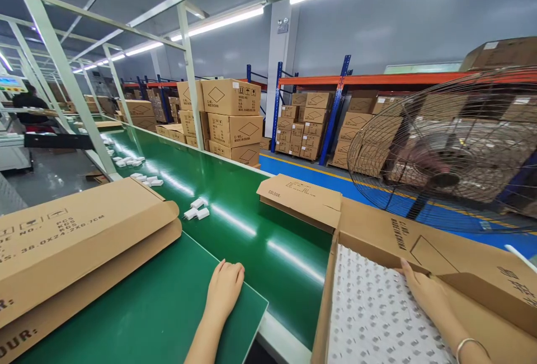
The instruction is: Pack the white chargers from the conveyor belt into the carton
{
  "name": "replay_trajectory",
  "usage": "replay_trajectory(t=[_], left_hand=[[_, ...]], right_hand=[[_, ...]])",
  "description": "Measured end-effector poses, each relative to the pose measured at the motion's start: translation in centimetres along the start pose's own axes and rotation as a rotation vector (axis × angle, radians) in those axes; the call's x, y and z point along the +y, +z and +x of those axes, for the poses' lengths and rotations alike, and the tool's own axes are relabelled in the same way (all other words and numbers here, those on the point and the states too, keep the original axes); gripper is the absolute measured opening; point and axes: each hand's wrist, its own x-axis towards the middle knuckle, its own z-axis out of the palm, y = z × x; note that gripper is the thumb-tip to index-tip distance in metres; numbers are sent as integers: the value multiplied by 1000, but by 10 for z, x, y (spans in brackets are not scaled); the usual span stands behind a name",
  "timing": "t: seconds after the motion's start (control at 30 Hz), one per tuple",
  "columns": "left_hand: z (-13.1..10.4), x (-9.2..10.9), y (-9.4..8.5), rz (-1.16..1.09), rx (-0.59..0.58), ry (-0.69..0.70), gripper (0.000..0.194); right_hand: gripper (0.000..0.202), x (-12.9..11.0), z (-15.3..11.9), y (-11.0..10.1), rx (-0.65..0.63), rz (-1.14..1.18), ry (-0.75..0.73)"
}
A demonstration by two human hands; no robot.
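My left hand [225, 284] is closed, knuckles up, with its fingers bent over the far edge of a green tabletop [138, 302]; the fingertips are hidden. To the right, my right hand [428, 294] reaches into an open cardboard carton [329, 302]. Its fingers are partly stretched out by the carton's inner wall, on the edge of a white layer [369, 308] dotted with rows of small grey spots. A bracelet circles that wrist. Beyond my left hand, a few small white plug-like pieces [197, 209] lie on the green conveyor belt [235, 241].
Flattened-looking cartons [84, 235] lie at left on the tabletop. A carton flap [302, 199] juts over the belt. More white pieces [146, 179] sit farther along. A large wire-caged fan [444, 151] stands at right. Stacked boxes [232, 121] rise behind the belt. A person [31, 107] is far left.
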Motion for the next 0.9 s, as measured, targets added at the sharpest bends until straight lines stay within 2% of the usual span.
replay_trajectory(t=[0.1, 0.23, 0.53, 0.73, 0.9], left_hand=[[0, -1, 1, 1, -7, 2, 35], [1, -1, 1, 15, -11, 3, 36], [1, -2, 1, 4, -11, 1, 34], [1, 0, -2, 8, -34, -3, 35], [2, 0, -2, 16, -46, 8, 36]], right_hand=[[57, 0, 1, 0, -84, -21, 14], [66, -8, -3, -6, -127, -17, 48], [71, -28, -17, -23, -60, 76, 127], [69, -30, -20, -27, -41, 171, 179], [74, -25, -15, -23, -67, 321, 155]])
